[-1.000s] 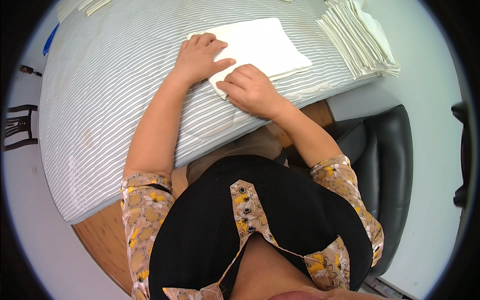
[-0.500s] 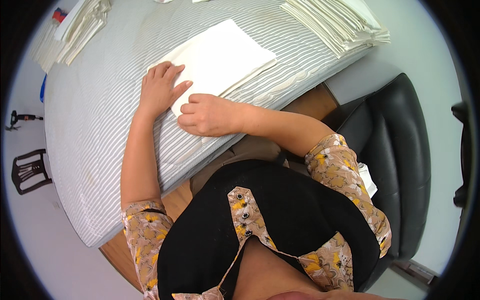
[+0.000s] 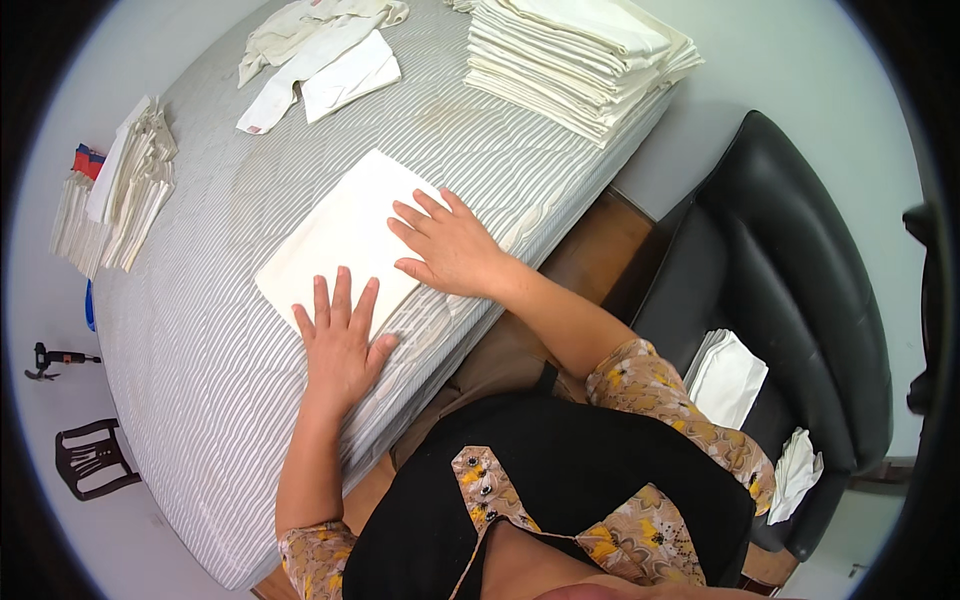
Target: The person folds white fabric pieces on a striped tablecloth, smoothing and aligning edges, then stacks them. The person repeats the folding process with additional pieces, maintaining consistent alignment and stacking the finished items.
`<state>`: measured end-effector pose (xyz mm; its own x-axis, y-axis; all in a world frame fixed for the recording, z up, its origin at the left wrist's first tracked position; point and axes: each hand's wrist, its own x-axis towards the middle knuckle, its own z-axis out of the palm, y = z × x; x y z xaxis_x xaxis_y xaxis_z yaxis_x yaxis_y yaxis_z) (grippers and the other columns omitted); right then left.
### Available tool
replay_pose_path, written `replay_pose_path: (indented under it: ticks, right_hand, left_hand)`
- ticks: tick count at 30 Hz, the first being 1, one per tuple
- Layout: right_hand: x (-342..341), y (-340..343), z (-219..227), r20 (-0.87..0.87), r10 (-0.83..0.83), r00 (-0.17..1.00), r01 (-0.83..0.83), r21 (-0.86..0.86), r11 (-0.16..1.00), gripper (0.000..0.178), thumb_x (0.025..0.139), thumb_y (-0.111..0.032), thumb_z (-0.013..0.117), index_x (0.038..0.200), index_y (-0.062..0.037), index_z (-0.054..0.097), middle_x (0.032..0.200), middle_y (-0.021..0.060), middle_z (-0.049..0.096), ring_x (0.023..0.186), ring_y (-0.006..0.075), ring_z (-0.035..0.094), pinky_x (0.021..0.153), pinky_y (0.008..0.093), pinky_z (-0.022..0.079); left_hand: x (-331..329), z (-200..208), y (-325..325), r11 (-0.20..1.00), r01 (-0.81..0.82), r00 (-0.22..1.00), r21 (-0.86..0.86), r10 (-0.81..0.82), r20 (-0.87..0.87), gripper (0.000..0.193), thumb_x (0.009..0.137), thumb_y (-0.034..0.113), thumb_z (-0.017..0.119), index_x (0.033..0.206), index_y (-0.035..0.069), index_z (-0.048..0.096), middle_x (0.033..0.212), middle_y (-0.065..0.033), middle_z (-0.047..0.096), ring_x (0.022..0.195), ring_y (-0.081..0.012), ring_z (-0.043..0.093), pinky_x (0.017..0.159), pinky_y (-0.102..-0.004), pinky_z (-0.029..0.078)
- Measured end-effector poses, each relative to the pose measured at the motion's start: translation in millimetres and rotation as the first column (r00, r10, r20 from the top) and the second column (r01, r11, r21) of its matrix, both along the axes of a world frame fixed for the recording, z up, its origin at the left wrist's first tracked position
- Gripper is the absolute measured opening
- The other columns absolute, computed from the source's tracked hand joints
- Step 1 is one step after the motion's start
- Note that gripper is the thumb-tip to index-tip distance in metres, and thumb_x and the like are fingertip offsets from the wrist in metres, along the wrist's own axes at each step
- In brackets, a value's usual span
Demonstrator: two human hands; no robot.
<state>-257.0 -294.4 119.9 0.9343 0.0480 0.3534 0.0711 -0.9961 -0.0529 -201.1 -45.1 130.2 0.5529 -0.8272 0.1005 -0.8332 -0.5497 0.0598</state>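
Note:
A folded white cloth (image 3: 345, 225) lies flat on the striped mattress (image 3: 215, 360) in front of me. My left hand (image 3: 342, 345) is spread open, its fingers resting on the cloth's near left edge and the wrist over the mattress. On the right side of the cloth my right hand (image 3: 445, 245) lies flat, palm down, with fingers apart. Neither hand grips anything. The cloth's near right edge is partly hidden under the right hand.
A tall stack of folded cream cloths (image 3: 570, 65) stands at the far right. Loose white cloths (image 3: 335, 65) lie at the far side, and another stack (image 3: 130, 200) is at the left. More folded cloths (image 3: 728, 380) rest on the black sofa (image 3: 790, 270) at my right.
My right hand has uncurled from the cloth's near corner and moved to lie flat on its right side. The left fingers have spread wider. My view has shifted, showing more of the far side.

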Motion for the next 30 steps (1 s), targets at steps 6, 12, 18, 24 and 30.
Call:
replay_pose_path:
  ticks: [6,12,18,24,30]
  right_hand:
    - [-1.9,-6.5,-0.4,-0.096,-0.097,0.991,0.105,0.076,0.992,0.072,0.103,-0.052,0.043,0.152,0.0014,0.042,0.161,0.0206,0.035,0.153,0.0381,0.024,0.125,0.0501,0.019]
    - [-0.9,-3.7,3.3,-0.148,-0.137,0.979,0.156,0.122,0.980,0.078,0.102,-0.054,0.044,0.153,0.0048,0.038,0.163,0.0233,0.030,0.153,0.0397,0.022,0.126,0.0479,0.016]
    - [1.1,-5.1,7.1,-0.122,-0.168,0.978,0.186,0.149,0.971,0.087,0.098,-0.062,0.049,0.150,0.0073,0.041,0.160,0.0315,0.031,0.152,0.0418,0.024,0.126,0.0480,0.016]
    - [-21.5,22.9,28.3,0.096,0.093,0.991,-0.093,-0.005,0.996,0.088,0.093,-0.068,0.053,0.148,0.0002,0.049,0.161,0.0243,0.033,0.151,0.0421,0.024,0.122,0.0615,0.012]
    - [-13.8,95.8,18.3,0.041,0.379,0.925,-0.380,0.028,0.925,0.084,0.078,-0.043,0.079,0.147,-0.0060,0.049,0.157,0.0168,0.040,0.147,0.0399,0.033,0.118,0.0611,0.025]
  left_hand:
    - [35.6,1.5,19.0,0.993,-0.104,0.971,-0.056,0.089,-0.223,0.065,0.104,0.056,0.041,0.158,0.021,0.039,0.170,-0.0147,0.019,0.157,-0.0427,0.005,0.122,-0.0649,-0.001]
    - [88.1,-8.6,33.1,0.940,-0.342,0.934,0.014,0.342,-0.108,0.073,0.101,0.060,0.046,0.160,0.017,0.036,0.169,-0.0160,0.021,0.157,-0.0364,0.012,0.123,-0.0619,0.005]
    - [121.3,-8.1,32.9,0.920,-0.389,0.917,-0.042,0.383,-0.111,0.072,0.099,0.060,0.051,0.155,0.016,0.043,0.164,-0.0167,0.034,0.154,-0.0352,0.024,0.123,-0.0587,0.014]
    - [140.6,4.0,32.9,0.908,-0.369,0.925,-0.198,0.338,-0.176,0.053,0.092,0.044,0.069,0.131,0.008,0.065,0.139,-0.0151,0.060,0.126,-0.0317,0.055,0.101,-0.0474,0.044]
    - [163.6,13.6,24.4,0.794,-0.564,0.758,-0.228,0.388,-0.524,0.053,0.087,0.040,0.075,0.117,-0.003,0.068,0.095,-0.0196,0.074,0.085,-0.0299,0.071,0.079,-0.0385,0.054]
